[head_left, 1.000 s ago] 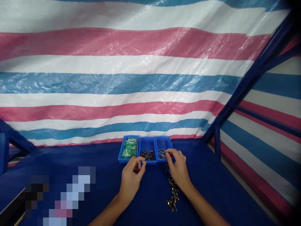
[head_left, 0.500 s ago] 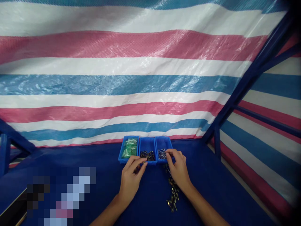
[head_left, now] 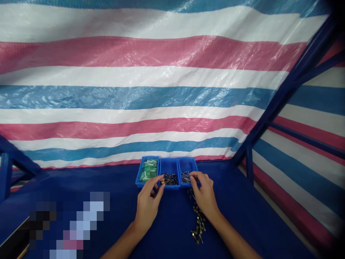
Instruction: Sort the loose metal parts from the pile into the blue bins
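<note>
Three small blue bins stand side by side. In the left bin (head_left: 138,180) are green-and-clear plastic pieces (head_left: 149,169). Small dark and brass-coloured parts (head_left: 170,178) lie in the middle bin (head_left: 169,165), and silvery screws or nails (head_left: 185,176) in the right bin (head_left: 188,163). My left hand (head_left: 147,201) is closed in a pinch at the middle bin's near left corner, with a small brass-coloured piece at its fingertips. My right hand (head_left: 205,194) has its fingertips together at the right bin's near right side; what they hold is too small to make out.
A line of brass-coloured assembled pieces (head_left: 198,223) lies on the dark blue table (head_left: 107,187), beside my right forearm. At lower left are a dark flat object (head_left: 16,233) and a pixelated patch. Striped sheeting (head_left: 134,97) and blue frame bars (head_left: 265,111) enclose the table.
My left hand has shifted slightly left and up, its fingertips now at the middle bin's corner with the small piece. My right hand stays almost in place at the right bin.
</note>
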A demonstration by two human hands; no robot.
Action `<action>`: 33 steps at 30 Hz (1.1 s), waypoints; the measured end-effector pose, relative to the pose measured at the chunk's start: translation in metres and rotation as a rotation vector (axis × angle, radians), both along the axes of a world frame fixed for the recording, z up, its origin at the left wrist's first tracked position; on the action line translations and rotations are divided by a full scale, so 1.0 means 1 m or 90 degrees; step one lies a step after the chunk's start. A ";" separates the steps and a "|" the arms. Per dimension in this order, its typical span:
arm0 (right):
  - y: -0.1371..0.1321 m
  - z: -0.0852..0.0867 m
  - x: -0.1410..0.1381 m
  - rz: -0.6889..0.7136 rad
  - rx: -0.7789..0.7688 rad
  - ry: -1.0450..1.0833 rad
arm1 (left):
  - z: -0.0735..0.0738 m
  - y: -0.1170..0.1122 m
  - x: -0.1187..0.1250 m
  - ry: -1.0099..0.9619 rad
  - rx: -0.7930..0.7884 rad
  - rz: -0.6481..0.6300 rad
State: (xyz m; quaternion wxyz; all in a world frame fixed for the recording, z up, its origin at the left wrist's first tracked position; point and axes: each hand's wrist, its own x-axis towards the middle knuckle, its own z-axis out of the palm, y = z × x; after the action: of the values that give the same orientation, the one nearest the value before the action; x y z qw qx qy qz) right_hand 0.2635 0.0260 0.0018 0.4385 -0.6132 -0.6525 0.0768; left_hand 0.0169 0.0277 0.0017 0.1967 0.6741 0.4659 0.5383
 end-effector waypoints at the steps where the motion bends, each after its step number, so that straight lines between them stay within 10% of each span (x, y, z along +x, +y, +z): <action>1: 0.000 0.000 0.000 0.001 -0.002 0.000 | 0.000 0.001 0.000 -0.001 -0.005 0.008; 22: -0.001 0.003 -0.002 -0.004 -0.001 0.004 | -0.003 0.002 -0.004 0.076 -0.030 -0.034; 33: -0.001 0.002 -0.002 -0.002 -0.004 -0.001 | 0.031 -0.039 0.021 0.462 0.015 -0.486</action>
State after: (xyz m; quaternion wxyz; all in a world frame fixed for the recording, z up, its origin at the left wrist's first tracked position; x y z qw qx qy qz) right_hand 0.2614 0.0246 0.0039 0.4365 -0.6155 -0.6516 0.0780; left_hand 0.0381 -0.0114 0.0331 0.1971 0.9410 0.2192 0.1660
